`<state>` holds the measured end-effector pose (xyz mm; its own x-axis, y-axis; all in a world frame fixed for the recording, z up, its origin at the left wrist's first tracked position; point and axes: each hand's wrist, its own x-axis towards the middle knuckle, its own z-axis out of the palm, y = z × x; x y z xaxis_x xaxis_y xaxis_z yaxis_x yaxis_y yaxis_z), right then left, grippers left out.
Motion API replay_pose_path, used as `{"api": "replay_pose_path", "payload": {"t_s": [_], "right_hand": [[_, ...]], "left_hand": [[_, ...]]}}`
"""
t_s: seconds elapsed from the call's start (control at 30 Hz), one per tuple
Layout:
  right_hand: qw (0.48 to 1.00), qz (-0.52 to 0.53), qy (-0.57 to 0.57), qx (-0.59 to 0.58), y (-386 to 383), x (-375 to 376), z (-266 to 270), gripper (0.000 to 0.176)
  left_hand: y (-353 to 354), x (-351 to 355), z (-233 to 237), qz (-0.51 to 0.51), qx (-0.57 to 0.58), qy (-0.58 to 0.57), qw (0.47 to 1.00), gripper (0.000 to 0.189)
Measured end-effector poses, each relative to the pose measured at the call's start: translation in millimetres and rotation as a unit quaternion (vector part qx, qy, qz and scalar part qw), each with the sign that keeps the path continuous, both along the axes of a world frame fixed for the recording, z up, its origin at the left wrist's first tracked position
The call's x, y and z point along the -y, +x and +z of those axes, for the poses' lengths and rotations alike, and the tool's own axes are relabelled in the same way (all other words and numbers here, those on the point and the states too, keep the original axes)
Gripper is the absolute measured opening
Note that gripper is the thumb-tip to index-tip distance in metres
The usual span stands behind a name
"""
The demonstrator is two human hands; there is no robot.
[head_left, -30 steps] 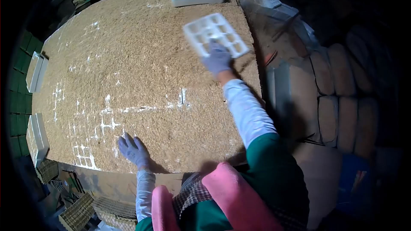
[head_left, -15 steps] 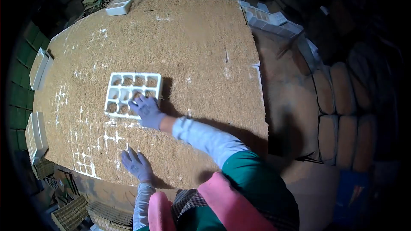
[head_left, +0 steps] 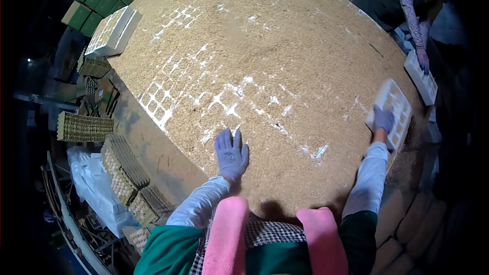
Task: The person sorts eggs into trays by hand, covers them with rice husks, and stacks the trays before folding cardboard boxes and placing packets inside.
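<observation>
My left hand [head_left: 231, 157], in a grey-purple glove, lies flat with fingers spread on the grain-like brown layer [head_left: 265, 173] over the table. White gridded patches show through that layer ahead of it. At the right, my right hand [head_left: 384, 119] is on the near side of a white tray with compartments [head_left: 400, 107], which looks tilted and slightly blurred. Its fingers reach into the compartments and their tips are hidden.
A co-worker's gloved hand [head_left: 422, 58] touches another white tray [head_left: 420, 79] at the upper right. White trays [head_left: 109, 33] rest on the table's left edge. Stacked egg trays [head_left: 84, 127] stand at the left, near plastic-wrapped white blocks [head_left: 97, 183] and green boxes [head_left: 104, 0].
The view has swung left. My right hand has moved with the white tray from mid-table to the right edge, and the tray now tilts. My left hand still lies on the brown layer.
</observation>
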<state>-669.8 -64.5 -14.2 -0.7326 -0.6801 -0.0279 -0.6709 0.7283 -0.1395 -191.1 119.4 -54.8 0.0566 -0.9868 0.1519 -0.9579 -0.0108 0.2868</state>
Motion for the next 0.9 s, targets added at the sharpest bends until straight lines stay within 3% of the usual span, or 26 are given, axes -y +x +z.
{"api": "replay_pose_path", "payload": {"t_s": [0.07, 0.13, 0.17, 0.2, 0.27, 0.3, 0.33, 0.37, 0.4, 0.43, 0.47, 0.5, 0.57, 0.63, 0.7, 0.73, 0.77, 0.8, 0.87, 0.9], "right_hand": [[0.993, 0.116, -0.017, 0.000, 99.6, 50.3, -13.8, 0.091], [0.953, 0.291, -0.082, -0.007, 221.2, 80.4, -11.7, 0.083], [0.942, 0.330, -0.025, 0.048, 287.1, 81.1, 16.6, 0.082], [0.928, 0.370, 0.005, 0.030, 345.7, 77.4, 22.1, 0.080], [0.868, 0.486, -0.080, -0.056, 444.0, 58.2, -3.1, 0.077], [0.831, 0.534, 0.149, 0.040, 484.3, 34.3, 48.2, 0.077], [0.795, 0.603, 0.066, 0.012, 526.1, 21.8, -4.8, 0.074], [0.724, 0.689, 0.025, -0.002, 548.5, -17.4, 25.6, 0.073], [0.681, 0.727, 0.068, 0.049, 583.1, -29.2, 20.9, 0.073], [0.656, 0.748, 0.057, 0.077, 608.7, -44.0, 32.5, 0.073], [0.645, 0.757, 0.036, 0.099, 632.4, -45.9, 32.4, 0.073], [0.632, 0.764, 0.018, 0.124, 654.9, -44.5, 30.4, 0.073], [0.651, 0.745, 0.074, 0.124, 697.5, -4.2, 41.9, 0.073], [0.717, 0.689, 0.057, 0.092, 717.6, 54.6, 28.4, 0.074], [0.812, 0.570, 0.088, 0.085, 711.1, 103.9, 35.9, 0.074], [0.841, 0.538, 0.066, 0.000, 695.3, 130.8, 13.5, 0.075], [0.867, 0.492, 0.081, 0.019, 665.7, 146.6, 17.5, 0.077], [0.898, 0.427, 0.105, 0.001, 632.7, 162.6, 15.2, 0.076], [0.954, 0.300, -0.010, 0.017, 535.3, 150.6, 7.5, 0.080], [0.975, 0.221, 0.002, 0.000, 485.1, 124.8, 18.5, 0.078]], "left_hand": [[0.9, -0.3, -1.7, 0.000, -0.011, -0.004, 1.000, 0.051], [1.2, -0.9, -2.9, 0.001, -0.015, -0.009, 1.000, 0.052], [1.3, -1.1, -1.7, 0.002, -0.027, -0.005, 1.000, 0.053], [2.8, -1.4, -1.0, 0.003, -0.038, -0.001, 0.999, 0.054], [8.6, -4.1, 1.7, -0.027, -0.072, 0.020, 0.997, 0.055], [13.3, -5.2, 4.1, -0.056, -0.093, 0.023, 0.994, 0.057], [17.4, -6.9, -1.0, -0.106, -0.161, 0.014, 0.981, 0.058], [27.7, -15.2, -9.5, -0.157, -0.230, 0.011, 0.960, 0.059], [42.3, -29.1, -32.2, -0.256, -0.223, 0.024, 0.940, 0.063], [53.7, -36.7, -51.0, -0.346, -0.215, 0.032, 0.913, 0.067], [76.9, -32.7, -34.6, -0.395, -0.295, 0.125, 0.861, 0.068], [101.1, -24.1, -22.5, -0.399, -0.305, 0.120, 0.856, 0.068], [152.1, 6.6, -2.4, -0.396, -0.210, 0.096, 0.888, 0.069], [197.6, 58.6, 11.3, -0.296, -0.235, 0.189, 0.906, 0.071], [234.4, 101.4, 16.3, -0.179, 0.046, 0.080, 0.979, 0.063], [247.1, 113.7, 0.1, -0.143, -0.032, 0.017, 0.989, 0.062], [252.8, 118.0, -15.4, -0.105, -0.110, -0.038, 0.988, 0.060], [252.2, 120.3, -14.8, -0.118, -0.117, -0.027, 0.986, 0.060], [250.0, 119.3, -5.5, -0.116, -0.081, -0.007, 0.990, 0.059], [249.6, 120.5, -3.3, -0.134, -0.089, 0.004, 0.987, 0.059]]}}
